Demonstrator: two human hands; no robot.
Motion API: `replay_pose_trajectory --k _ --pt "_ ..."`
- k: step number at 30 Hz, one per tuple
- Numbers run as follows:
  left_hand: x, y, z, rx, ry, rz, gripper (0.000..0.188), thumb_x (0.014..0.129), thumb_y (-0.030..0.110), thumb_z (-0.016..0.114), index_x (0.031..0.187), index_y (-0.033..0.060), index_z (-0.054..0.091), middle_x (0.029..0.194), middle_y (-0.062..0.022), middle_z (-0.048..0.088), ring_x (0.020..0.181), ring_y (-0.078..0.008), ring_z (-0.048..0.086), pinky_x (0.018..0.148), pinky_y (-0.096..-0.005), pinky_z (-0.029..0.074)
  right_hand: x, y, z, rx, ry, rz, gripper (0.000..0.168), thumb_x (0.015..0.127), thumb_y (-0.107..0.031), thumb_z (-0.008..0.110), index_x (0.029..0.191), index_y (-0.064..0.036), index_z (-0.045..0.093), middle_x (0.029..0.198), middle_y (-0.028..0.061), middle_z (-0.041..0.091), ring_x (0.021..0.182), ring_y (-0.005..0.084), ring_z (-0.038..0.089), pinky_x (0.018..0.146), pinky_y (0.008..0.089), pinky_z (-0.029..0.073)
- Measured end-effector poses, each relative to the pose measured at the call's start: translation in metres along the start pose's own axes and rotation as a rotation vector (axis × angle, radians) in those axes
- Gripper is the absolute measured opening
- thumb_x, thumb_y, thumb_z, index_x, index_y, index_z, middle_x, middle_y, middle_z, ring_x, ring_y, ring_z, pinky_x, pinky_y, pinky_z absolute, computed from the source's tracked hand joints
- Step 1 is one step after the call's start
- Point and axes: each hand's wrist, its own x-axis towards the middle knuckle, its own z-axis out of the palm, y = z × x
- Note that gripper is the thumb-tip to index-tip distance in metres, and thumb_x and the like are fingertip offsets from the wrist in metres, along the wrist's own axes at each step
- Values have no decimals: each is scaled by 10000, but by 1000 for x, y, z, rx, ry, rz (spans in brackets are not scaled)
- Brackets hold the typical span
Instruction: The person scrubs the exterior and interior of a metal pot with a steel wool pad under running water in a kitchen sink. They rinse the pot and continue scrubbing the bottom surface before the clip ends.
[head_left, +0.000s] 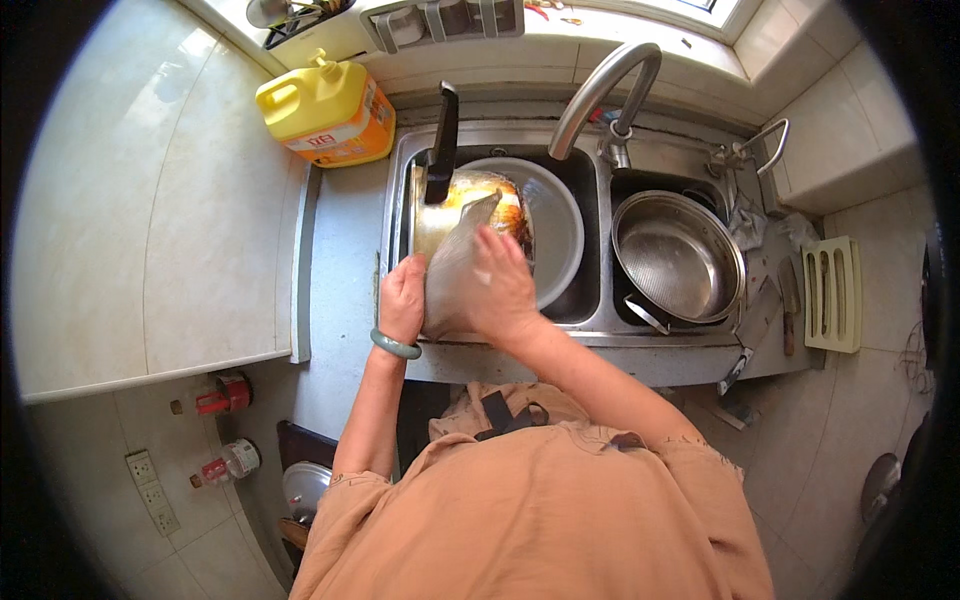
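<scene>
A shiny metal pot (439, 214) with a black handle (444, 142) is tilted over a pale round basin (559, 232) in the left sink bowl. Brown and golden patches show on the pot's side. My left hand (403, 296), with a green bangle at the wrist, grips the pot's near left edge. A greyish cloth (454, 262) lies over the pot's near part, and my right hand (502, 281), blurred, presses on it with the fingers pointing away from me. The cloth and hands hide much of the pot.
A steel faucet (600, 90) arches over the sink divider. The right bowl holds a large steel pot (675, 255). Knives (787, 300) and a cream slotted rack (832, 294) lie at the right. A yellow detergent jug (330, 112) stands back left.
</scene>
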Motion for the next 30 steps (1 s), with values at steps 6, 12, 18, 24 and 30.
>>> replay_pose_trajectory --k 6,12,18,24,30 --pt "9 15 22 91 -61 30 331 943 283 451 734 34 517 642 79 376 614 -30 319 519 -201 296 21 110 43 114 -68 397 459 757 -186 561 1150 34 475 1260 170 427 1215 309 369 1022 424 286" --pt "27 12 24 112 -111 -68 349 942 293 449 737 23 536 651 77 405 619 -32 342 529 -205 318 2 38 11 -85 131 95 163 665 -134 590 799 -49 556 879 89 509 869 227 496 736 353 376" --pt "29 8 25 117 -120 -62 351 940 298 456 804 -2 576 659 69 440 625 -35 367 534 -207 326 63 81 24 0 144 376 158 770 -130 537 886 -23 540 900 141 561 883 304 525 758 406 400" --pt "33 4 24 47 -163 -97 343 947 280 444 853 -15 590 707 46 507 657 -37 416 574 -202 367 15 28 30 122 165 229 520 796 -262 516 1240 -4 433 1269 220 404 1240 372 317 1017 462 234" --pt "30 13 34 37 -141 -49 343 957 269 421 765 21 559 680 68 463 611 -27 371 530 -198 336 68 53 12 -152 -537 316 593 753 -380 531 1263 -87 457 1316 129 428 1270 249 321 1062 411 145"
